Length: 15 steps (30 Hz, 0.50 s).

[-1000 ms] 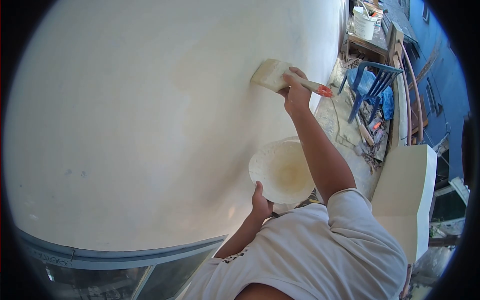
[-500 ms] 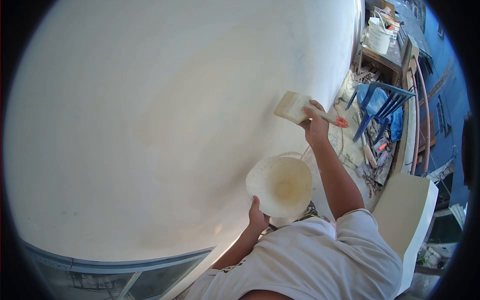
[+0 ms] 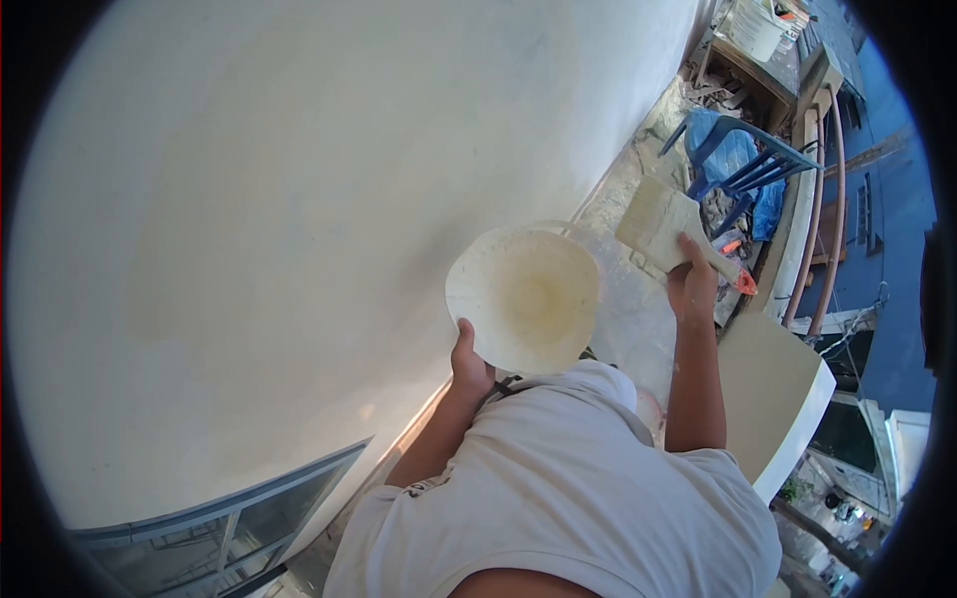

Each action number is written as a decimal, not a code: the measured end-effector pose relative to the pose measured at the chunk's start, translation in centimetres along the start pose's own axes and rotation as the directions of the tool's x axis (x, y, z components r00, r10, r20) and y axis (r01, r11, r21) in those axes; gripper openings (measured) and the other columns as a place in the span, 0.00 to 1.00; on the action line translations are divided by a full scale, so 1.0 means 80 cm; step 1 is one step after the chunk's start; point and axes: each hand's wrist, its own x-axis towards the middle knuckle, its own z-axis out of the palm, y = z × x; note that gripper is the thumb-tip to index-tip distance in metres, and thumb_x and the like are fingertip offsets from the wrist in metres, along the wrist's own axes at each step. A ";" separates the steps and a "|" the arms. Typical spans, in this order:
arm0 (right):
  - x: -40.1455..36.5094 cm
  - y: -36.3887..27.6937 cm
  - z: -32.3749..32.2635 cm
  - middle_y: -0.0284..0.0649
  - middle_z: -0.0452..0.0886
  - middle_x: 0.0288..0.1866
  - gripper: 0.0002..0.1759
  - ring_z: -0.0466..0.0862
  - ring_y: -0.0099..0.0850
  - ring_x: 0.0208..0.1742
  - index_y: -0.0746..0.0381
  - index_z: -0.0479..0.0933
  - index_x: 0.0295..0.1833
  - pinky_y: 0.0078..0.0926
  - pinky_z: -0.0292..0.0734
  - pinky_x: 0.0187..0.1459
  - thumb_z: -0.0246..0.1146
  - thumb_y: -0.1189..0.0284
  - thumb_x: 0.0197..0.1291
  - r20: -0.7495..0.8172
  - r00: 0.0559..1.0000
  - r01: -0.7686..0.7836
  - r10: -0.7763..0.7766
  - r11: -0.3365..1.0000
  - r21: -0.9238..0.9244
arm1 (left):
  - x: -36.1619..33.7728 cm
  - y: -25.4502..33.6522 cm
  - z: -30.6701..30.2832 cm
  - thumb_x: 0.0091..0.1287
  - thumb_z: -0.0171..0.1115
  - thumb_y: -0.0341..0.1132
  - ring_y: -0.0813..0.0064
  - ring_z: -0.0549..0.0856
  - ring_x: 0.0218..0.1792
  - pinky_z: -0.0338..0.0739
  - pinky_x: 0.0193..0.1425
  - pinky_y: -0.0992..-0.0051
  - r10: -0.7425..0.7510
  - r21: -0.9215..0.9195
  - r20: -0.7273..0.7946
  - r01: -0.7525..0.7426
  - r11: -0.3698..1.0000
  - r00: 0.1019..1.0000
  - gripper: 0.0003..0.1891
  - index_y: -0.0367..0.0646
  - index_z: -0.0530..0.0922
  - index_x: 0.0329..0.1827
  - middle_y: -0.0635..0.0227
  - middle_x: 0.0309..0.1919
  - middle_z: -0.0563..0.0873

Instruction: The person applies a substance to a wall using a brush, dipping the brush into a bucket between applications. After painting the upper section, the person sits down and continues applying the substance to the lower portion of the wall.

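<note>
My left hand (image 3: pixel 472 364) grips the lower left rim of a round, cream-coloured bowl (image 3: pixel 523 299), its thumb over the edge. The bowl's inside faces up and shows a yellowish stain at the bottom. To the right, my right hand (image 3: pixel 693 279) is closed on a wide brush (image 3: pixel 659 225) with a pale, coated head and a red-tipped handle. The brush is apart from both the bowl and the pale wall (image 3: pixel 299 219) that fills the left side.
A blue plastic chair (image 3: pixel 743 164) with blue bags stands at the upper right, near debris. Behind it, a white bucket (image 3: pixel 755 32) sits on a wooden table (image 3: pixel 753 68). Pinkish railings (image 3: pixel 835 199) run along the right; a window (image 3: pixel 214 533) is at the lower left.
My right hand and the brush have moved right and down, away from the wall. The bowl in my left hand has shifted left and up in view. The camera view has turned.
</note>
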 end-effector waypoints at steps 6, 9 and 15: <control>-0.021 -0.061 0.094 0.41 0.78 0.47 0.23 0.78 0.29 0.47 0.71 0.70 0.56 0.24 0.70 0.50 0.62 0.77 0.53 0.427 0.904 0.244 -0.032 0.858 -0.452 | 0.018 0.009 0.028 0.68 0.39 0.57 0.63 0.66 0.64 0.60 0.66 0.64 0.103 0.032 0.128 -0.108 0.994 0.986 0.33 0.42 0.54 0.68 0.63 0.63 0.66; -0.043 -0.072 0.136 0.40 0.81 0.40 0.21 0.80 0.27 0.40 0.68 0.73 0.53 0.22 0.73 0.44 0.64 0.72 0.53 0.634 0.769 0.496 0.085 0.547 -0.675 | 0.024 0.009 0.043 0.68 0.42 0.57 0.66 0.67 0.63 0.62 0.65 0.64 0.221 0.097 0.136 -0.235 0.967 0.966 0.34 0.42 0.54 0.68 0.64 0.63 0.66; -0.047 -0.050 0.173 0.43 0.81 0.39 0.22 0.81 0.29 0.40 0.63 0.75 0.52 0.25 0.73 0.45 0.66 0.68 0.51 0.665 0.662 0.653 0.346 0.169 -0.738 | 0.034 0.002 0.040 0.68 0.43 0.56 0.69 0.68 0.62 0.64 0.64 0.67 0.353 0.377 0.134 -0.377 0.846 0.926 0.32 0.42 0.55 0.68 0.64 0.62 0.67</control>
